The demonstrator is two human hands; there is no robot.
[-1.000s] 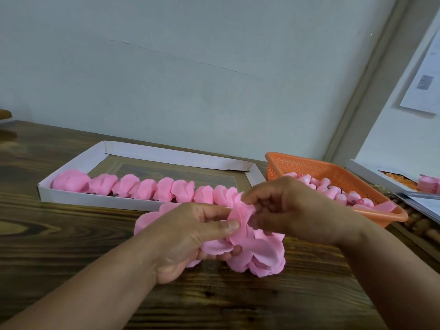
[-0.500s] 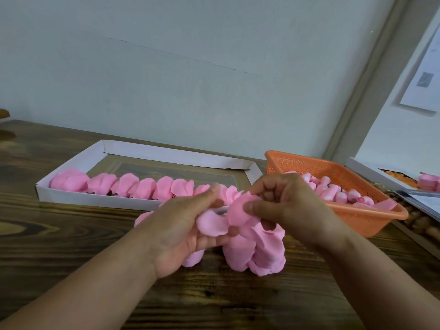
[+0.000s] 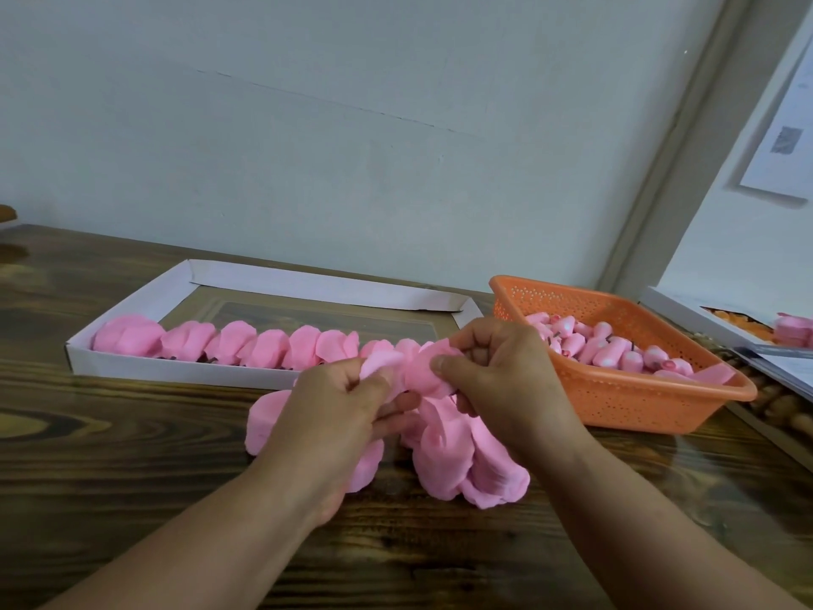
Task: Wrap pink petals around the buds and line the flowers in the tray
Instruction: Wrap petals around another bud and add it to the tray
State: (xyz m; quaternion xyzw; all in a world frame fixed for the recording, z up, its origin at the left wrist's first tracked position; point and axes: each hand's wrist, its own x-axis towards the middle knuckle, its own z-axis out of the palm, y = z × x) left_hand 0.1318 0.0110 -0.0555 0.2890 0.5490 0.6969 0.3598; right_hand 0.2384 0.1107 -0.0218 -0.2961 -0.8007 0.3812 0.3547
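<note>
Both hands curled on work: left hand [image 3: 347, 402] pinches a loose pink petal [image 3: 380, 361], right hand [image 3: 506, 376] grips the part-wrapped flower [image 3: 424, 374], held above the counter [image 3: 110, 455]. Bud probably inside, hidden. Petals look thin, soft, crease-prone; pinch edges lightly. White tray [image 3: 132, 303] holds one row of finished flowers [image 3: 246, 347]. Orange basket [image 3: 638, 402] holds bare buds [image 3: 616, 347]. Petal pile [image 3: 457, 464] on counter.

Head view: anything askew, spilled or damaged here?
Nothing stands out. Finished flowers sit in a row in the white tray, buds stay inside the orange basket, and both hands, left hand and right hand, pinch a petal.
</note>
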